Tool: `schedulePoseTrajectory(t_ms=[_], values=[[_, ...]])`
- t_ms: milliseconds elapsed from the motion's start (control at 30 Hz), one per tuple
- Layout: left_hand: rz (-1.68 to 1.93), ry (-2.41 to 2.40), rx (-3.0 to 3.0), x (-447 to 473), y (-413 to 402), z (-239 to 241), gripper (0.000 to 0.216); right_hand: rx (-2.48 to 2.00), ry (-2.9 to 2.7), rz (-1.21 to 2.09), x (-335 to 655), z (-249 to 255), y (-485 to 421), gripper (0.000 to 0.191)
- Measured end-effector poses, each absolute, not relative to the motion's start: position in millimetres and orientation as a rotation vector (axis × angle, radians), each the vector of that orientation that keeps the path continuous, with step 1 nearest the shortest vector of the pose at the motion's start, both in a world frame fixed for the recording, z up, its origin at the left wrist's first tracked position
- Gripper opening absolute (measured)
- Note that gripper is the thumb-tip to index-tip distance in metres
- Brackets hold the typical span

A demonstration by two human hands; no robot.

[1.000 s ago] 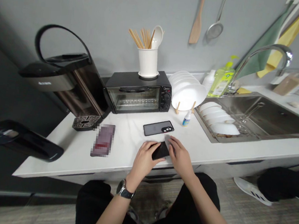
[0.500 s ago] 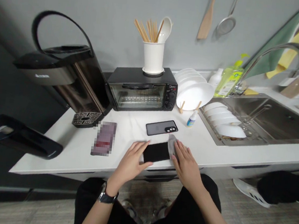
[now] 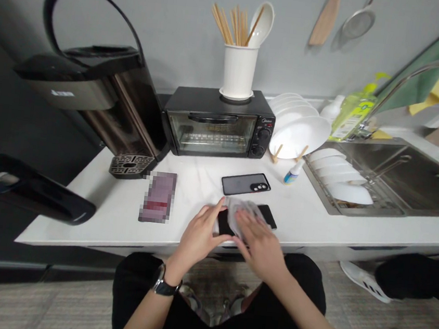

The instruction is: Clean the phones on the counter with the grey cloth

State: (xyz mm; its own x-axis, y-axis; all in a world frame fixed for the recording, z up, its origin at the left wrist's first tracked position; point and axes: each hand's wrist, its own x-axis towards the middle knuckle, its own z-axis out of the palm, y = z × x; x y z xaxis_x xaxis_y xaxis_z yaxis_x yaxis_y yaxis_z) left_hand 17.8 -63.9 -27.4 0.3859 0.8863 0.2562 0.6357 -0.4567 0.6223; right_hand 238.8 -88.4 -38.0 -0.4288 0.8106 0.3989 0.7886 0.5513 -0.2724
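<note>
A black smartphone (image 3: 270,217) lies flat near the front edge of the white counter. My left hand (image 3: 201,234) steadies its left end, thumb and forefinger spread along the edges. Under the fingers of my right hand (image 3: 261,246), a thin pale grey cloth (image 3: 233,214) is pressed on the middle of the screen, blurred by motion. Just behind the phone rests a translucent phone case (image 3: 241,183) with a black rim. A small spray bottle (image 3: 293,172) with a blue label stands to the right of the case.
Left on the counter lies a pixelated purple packet (image 3: 159,197), with a black bottle-shaped appliance (image 3: 32,189) and a water dispenser (image 3: 131,108) beyond. Behind are a toaster oven (image 3: 211,129) and plates (image 3: 301,136). The sink (image 3: 391,206) with bowls is right. Another person's shoe (image 3: 364,281) shows below.
My right hand has slid the cloth leftward from the phone's right end onto the middle of the screen. My left hand stays at the left end. The view has shifted slightly.
</note>
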Motion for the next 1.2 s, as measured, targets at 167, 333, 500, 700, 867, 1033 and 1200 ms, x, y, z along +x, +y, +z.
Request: schedulePoseTrajectory(t_ms=[167, 333, 500, 700, 867, 1033, 1200], values=[[0.812, 1.300, 2.227, 20.6, -63.0, -26.2, 0.106, -1.511, -2.170, -0.088, 236.9, -44.6, -79.8, 0.074], [0.764, 1.346, 2.268, 18.6, -63.1, -28.0, 0.106, -1.248, -2.363, 0.077, 197.5, -39.5, -97.4, 0.074], [0.805, 1.342, 2.212, 20.2, -63.3, -25.1, 0.111, -1.315, -2.329, 0.003, 266.7, -41.1, -96.0, 0.060], [0.801, 1.336, 2.227, 21.1, -62.4, -24.9, 0.100, -1.412, -2.215, -0.027, 226.2, -45.4, -83.6, 0.080], [0.762, 1.411, 2.246, 19.9, -64.9, -26.8, 0.094, -1.192, -2.331, 0.152, 203.1, -39.7, -98.7, 0.073], [0.803, 1.388, 2.195, 22.2, -63.7, -24.5, 0.104, -1.411, -2.200, -0.001, 277.4, -44.4, -92.0, 0.057], [0.800, 1.374, 2.202, 22.7, -60.5, -26.5, 0.100, -1.414, -2.140, -0.001, 224.9, -47.4, -84.2, 0.078]])
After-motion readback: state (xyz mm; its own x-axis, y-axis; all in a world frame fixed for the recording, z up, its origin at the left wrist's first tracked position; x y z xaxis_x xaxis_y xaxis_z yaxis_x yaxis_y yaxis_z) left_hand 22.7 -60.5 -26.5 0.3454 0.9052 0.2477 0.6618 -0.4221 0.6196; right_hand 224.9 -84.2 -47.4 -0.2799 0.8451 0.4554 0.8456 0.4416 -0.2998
